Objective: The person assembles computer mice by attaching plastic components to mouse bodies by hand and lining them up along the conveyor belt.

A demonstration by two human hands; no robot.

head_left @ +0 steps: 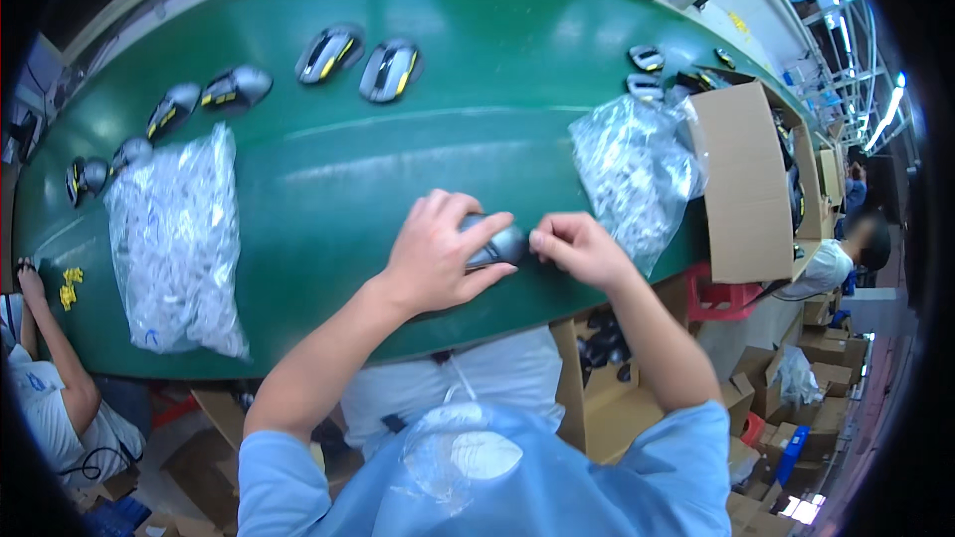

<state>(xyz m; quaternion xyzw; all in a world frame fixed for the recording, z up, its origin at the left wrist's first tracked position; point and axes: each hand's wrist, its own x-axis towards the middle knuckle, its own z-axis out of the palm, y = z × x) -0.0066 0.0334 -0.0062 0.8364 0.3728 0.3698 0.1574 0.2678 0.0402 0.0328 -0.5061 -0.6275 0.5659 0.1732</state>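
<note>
Grip [428, 249] on mouse [510, 242] near table edge [542, 321]

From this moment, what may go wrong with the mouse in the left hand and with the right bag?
The mouse in the left hand is toward the near edge of the table, so it might slip off if the grip loosens. The right hand is close to the right bag, whose lower end reaches near that edge; a bump could perhaps push it over.
</note>
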